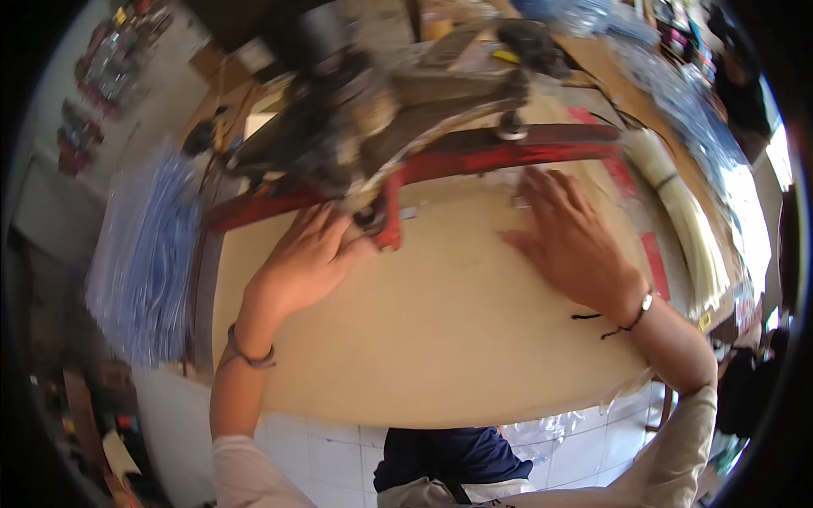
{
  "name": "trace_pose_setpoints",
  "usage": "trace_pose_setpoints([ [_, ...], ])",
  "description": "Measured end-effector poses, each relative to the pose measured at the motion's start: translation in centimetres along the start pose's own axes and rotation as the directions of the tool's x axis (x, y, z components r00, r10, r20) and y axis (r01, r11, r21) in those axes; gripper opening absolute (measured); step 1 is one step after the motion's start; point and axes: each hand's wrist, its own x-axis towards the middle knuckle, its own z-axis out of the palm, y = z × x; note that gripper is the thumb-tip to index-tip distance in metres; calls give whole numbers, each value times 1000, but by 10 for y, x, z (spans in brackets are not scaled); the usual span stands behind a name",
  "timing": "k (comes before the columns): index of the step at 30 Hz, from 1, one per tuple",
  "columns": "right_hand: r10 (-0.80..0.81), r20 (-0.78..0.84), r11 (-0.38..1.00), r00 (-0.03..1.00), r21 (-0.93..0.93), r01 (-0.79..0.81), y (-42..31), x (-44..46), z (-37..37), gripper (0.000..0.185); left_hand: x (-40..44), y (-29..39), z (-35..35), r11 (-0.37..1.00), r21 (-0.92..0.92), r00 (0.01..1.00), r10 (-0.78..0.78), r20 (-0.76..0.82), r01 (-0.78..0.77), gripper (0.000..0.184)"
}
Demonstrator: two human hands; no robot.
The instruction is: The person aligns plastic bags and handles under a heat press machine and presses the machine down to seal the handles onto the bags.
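A red metal bar (pixel 508 151) of a dark machine (pixel 373 102) crosses above a tan sheet-covered work surface (pixel 440 339). My left hand (pixel 309 258) lies on the tan surface, fingers spread and pointing at the bar, left of a short red bracket (pixel 392 212). My right hand (pixel 567 237) rests flat on the right side, fingers apart, its tips just below the bar. Small clear pieces show near the bracket and by the right fingertips, too blurred to make out. Neither hand holds anything that I can see.
A stack of bluish clear plastic strips (pixel 148 254) stands at the left edge. On the right lie a bundle of pale strips (pixel 682 220), red tape (pixel 653 264) and more clear plastic (pixel 677 102). White floor tiles (pixel 584 449) show below.
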Motion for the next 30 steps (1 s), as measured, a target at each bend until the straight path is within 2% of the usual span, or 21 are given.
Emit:
trace_pose_setpoints([
  [2, -7, 37, 1000, 999, -23, 8, -1, 1, -1, 53, -5, -11, 11, 995, -90, 990, -52, -129, 40, 80],
  [5, 26, 93, 1000, 995, -11, -25, -5, 6, -9, 53, -5, -24, 20, 990, -143, 983, -28, -182, 2, 83],
  [9, 33, 181, 998, 983, -63, -22, -4, 9, -12, 50, 0, -33, 34, 993, -108, 966, 25, -255, -54, 85],
  [11, 33, 173, 998, 984, -64, -22, -8, 11, -12, 49, -1, -27, 36, 993, -100, 961, 30, -275, -59, 83],
  [15, 58, 169, 998, 984, -41, -52, -15, 14, -14, 48, -12, -13, 51, 974, 217, 846, 164, -508, -59, 71],
  [18, 73, 200, 996, 977, -73, -59, -18, 14, -18, 49, -19, 4, 50, 963, 240, 821, 233, -522, -121, 68],
  [21, 71, 196, 996, 978, -61, -60, -17, 13, -17, 49, -13, 5, 54, 979, 101, 818, 205, -537, -178, 66],
  [27, 29, 149, 997, 988, -69, -19, -10, 11, -12, 51, -4, 1, 41, 973, -55, 870, 174, -461, -223, 64],
  [28, 29, 148, 997, 989, -69, -19, -11, 10, -12, 52, 0, -1, 43, 955, -115, 842, 180, -509, -274, 63],
  [30, 8, 124, 994, 992, -109, 5, -10, 9, -11, 53, 4, -5, 44, 957, -30, 828, 234, -509, -289, 58],
])
